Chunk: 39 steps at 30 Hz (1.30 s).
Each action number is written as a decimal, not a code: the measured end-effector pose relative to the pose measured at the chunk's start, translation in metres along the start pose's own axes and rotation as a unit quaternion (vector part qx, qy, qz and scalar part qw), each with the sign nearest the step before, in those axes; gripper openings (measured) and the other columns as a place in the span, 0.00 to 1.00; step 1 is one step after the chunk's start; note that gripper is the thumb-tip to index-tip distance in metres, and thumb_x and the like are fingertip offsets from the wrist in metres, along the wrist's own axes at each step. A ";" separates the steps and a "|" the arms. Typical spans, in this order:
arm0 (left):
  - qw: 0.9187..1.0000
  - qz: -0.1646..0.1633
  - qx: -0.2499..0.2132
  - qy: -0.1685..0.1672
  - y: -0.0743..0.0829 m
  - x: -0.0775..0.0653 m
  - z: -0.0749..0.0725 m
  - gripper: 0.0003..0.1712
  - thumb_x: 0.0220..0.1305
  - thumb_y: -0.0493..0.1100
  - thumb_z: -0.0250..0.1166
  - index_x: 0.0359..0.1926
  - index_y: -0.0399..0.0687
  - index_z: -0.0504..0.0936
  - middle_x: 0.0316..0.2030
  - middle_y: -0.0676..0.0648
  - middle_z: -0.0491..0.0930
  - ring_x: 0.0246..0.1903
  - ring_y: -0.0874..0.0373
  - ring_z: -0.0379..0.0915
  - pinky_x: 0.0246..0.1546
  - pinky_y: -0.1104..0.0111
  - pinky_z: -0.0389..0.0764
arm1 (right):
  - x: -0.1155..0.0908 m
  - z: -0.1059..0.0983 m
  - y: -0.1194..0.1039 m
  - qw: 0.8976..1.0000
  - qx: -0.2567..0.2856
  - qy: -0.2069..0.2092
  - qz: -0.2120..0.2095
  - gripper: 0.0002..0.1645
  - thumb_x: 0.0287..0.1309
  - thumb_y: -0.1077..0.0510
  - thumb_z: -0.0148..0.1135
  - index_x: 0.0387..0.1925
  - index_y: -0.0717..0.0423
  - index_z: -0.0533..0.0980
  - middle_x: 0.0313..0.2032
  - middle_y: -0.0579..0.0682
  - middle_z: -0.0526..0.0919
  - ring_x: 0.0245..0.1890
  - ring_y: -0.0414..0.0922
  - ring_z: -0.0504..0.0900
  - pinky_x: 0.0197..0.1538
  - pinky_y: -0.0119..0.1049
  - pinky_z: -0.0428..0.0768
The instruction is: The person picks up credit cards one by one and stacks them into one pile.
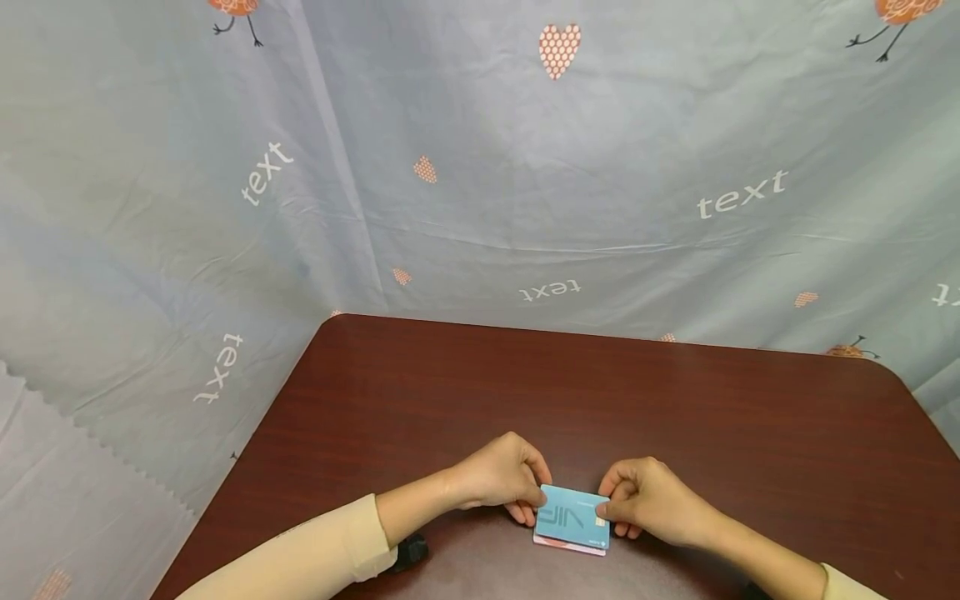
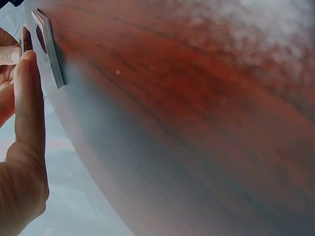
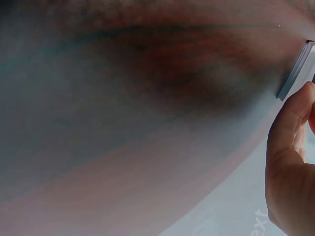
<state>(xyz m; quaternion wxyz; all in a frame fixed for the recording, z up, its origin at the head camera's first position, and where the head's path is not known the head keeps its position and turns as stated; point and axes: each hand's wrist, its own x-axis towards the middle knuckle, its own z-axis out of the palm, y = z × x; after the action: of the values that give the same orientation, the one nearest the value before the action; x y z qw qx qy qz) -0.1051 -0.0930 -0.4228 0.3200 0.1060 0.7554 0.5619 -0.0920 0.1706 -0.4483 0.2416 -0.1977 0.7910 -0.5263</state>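
Note:
A light blue card [image 1: 573, 521] with large grey letters and a chip is held by its two short ends, near the front of the table. My left hand [image 1: 501, 473] pinches the left end between thumb and fingers, while my right hand [image 1: 658, 504] grips the right end the same way. Below it, a pinkish card [image 1: 572, 547] peeks out along the near edge. In the left wrist view the held card [image 2: 22, 40] appears edge-on, apart from a stack of cards [image 2: 50, 51] on the table. That stack [image 3: 295, 71] also shows beside my right hand in the right wrist view.
The dark reddish-brown table [image 1: 450, 375] has rounded far corners. Behind and to the left hangs a grey-blue patterned cloth [image 1: 480, 208] with hearts and printed words. A black object [image 1: 410, 552] sits by the left sleeve [image 1: 300, 554].

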 end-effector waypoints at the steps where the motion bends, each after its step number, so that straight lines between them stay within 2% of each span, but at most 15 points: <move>1: 1.000 -0.001 0.002 -0.001 0.000 0.000 0.000 0.09 0.57 0.20 0.68 0.34 0.34 0.85 0.23 0.37 0.84 0.17 0.55 0.82 0.18 0.70 0.83 | 0.000 0.000 0.000 1.000 -0.001 -0.002 0.001 0.07 0.62 0.64 0.72 0.35 0.63 0.81 0.23 0.50 0.84 0.21 0.41 0.81 0.24 0.33 0.83; 12: 1.000 0.000 0.023 -0.007 -0.004 -0.001 0.001 0.09 0.57 0.20 0.68 0.34 0.34 0.85 0.23 0.38 0.86 0.17 0.55 0.82 0.17 0.73 0.81 | -0.002 0.004 -0.002 1.000 -0.018 -0.017 0.010 0.07 0.62 0.63 0.73 0.35 0.62 0.81 0.23 0.50 0.84 0.21 0.41 0.81 0.24 0.31 0.82; 23: 0.999 0.002 0.035 -0.006 -0.008 0.000 0.003 0.09 0.57 0.19 0.68 0.32 0.34 0.84 0.21 0.37 0.83 0.13 0.60 0.76 0.14 0.76 0.77 | -0.001 0.006 0.000 0.999 -0.040 -0.024 0.012 0.06 0.64 0.62 0.72 0.35 0.60 0.81 0.24 0.49 0.83 0.21 0.40 0.81 0.23 0.30 0.80; 39: 0.997 -0.006 0.075 0.006 -0.010 0.002 0.004 0.09 0.60 0.21 0.69 0.34 0.37 0.86 0.21 0.38 0.84 0.13 0.59 0.77 0.16 0.72 0.81 | 0.001 0.008 0.003 0.998 -0.057 -0.017 0.010 0.05 0.65 0.64 0.71 0.36 0.60 0.81 0.23 0.48 0.82 0.20 0.39 0.80 0.22 0.31 0.80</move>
<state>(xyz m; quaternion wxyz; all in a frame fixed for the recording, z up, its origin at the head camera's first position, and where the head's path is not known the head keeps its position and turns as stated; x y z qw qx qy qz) -0.1022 -0.0924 -0.4330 0.3095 0.1218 0.7978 0.5029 -0.0886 0.1652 -0.4542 0.2485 -0.2121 0.8173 -0.4746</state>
